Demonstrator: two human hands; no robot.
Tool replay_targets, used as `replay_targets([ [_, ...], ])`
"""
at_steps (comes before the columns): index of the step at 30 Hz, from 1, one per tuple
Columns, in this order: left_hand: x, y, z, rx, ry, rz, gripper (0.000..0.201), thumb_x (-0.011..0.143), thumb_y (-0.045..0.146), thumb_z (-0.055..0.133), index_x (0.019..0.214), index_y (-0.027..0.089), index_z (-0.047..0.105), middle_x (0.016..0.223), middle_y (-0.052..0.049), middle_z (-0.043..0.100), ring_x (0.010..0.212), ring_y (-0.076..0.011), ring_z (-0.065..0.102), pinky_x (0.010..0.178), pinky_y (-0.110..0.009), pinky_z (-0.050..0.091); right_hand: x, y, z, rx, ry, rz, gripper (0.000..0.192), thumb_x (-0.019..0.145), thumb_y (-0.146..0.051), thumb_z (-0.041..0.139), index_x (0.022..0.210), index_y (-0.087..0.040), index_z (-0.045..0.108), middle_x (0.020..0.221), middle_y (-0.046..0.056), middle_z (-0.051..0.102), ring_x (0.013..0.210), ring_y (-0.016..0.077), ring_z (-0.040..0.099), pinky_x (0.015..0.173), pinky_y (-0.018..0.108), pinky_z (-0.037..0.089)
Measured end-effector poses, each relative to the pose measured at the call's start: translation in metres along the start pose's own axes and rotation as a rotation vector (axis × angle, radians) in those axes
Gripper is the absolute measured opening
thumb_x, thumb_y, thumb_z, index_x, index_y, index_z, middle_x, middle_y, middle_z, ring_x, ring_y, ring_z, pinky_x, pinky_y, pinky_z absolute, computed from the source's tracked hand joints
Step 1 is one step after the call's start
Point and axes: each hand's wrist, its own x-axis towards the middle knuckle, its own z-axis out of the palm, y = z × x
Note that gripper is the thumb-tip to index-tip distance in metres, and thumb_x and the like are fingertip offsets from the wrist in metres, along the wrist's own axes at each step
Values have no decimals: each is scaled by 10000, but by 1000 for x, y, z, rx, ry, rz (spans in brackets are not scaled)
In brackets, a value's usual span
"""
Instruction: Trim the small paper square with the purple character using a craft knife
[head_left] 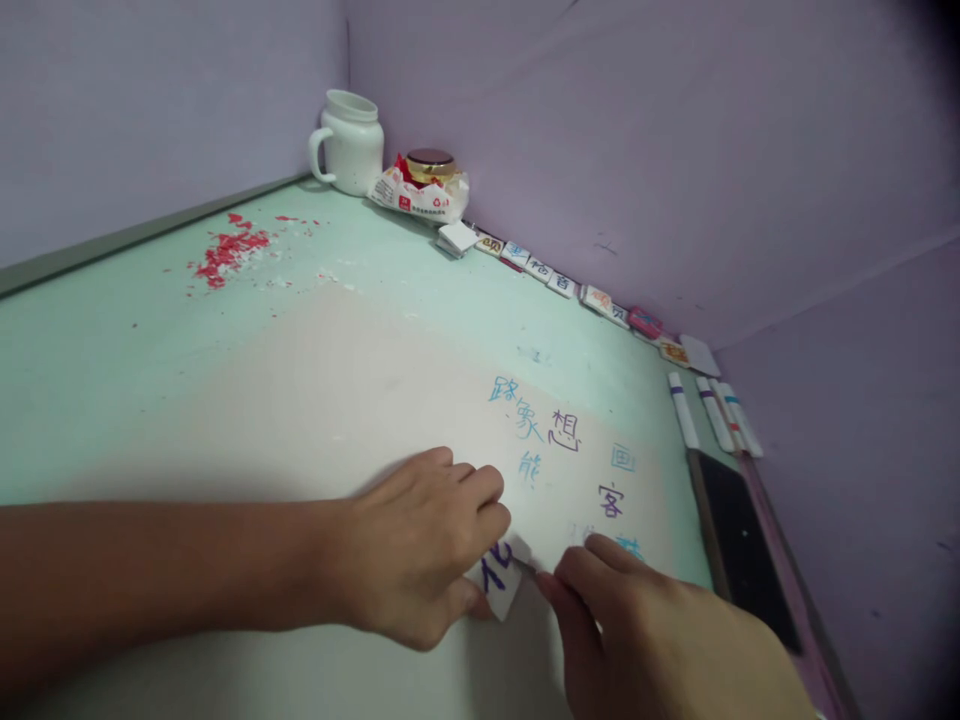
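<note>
On the pale green table (112, 340), both hands' fingers (480, 500) pinch 1 small card (499, 580).

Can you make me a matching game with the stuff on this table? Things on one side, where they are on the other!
Things:
1. white mug
2. red crumbs
3. marker pens
4. small card

Places:
A. between the left hand and right hand
B. far corner, beside the gold-lidded jar
C. right edge, above the black eraser
D. scattered at the far left

Pairs: 1-B, 2-D, 3-C, 4-A
</note>
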Motion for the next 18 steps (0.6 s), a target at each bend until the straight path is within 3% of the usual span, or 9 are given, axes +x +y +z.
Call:
replay_targets([
  [7, -1, 1, 5, 30, 58, 1, 318, 753, 394, 746, 841, 154, 557, 876, -57, 553, 716, -216, 528, 691, -377, 426, -2, 5, 6, 49, -49, 70, 256, 809, -209, 518, 569, -290, 556, 496, -61, 633, 341, 193, 589, 362, 276, 220],
  [13, -5, 4, 7, 45, 77, 4, 280, 775, 392, 697, 818, 157, 550, 846, -57, 543, 718, -228, 512, 699, -394, 419, -6, -5, 4, 26, -37, 109, 225, 793, -195, 527, 591, -287, 560, 509, -57, 631, 335, 202, 584, 379, 280, 152],
  [18, -8, 8, 1, -19, 30, -22, 208, 733, 256, 647, 894, 143, 577, 879, -64, 536, 754, -232, 512, 749, -420, 430, -9, -10, 3, 43, -36, 159, 224, 783, -176, 522, 591, -282, 563, 526, -56, 647, 338, 191, 588, 389, 281, 116],
])
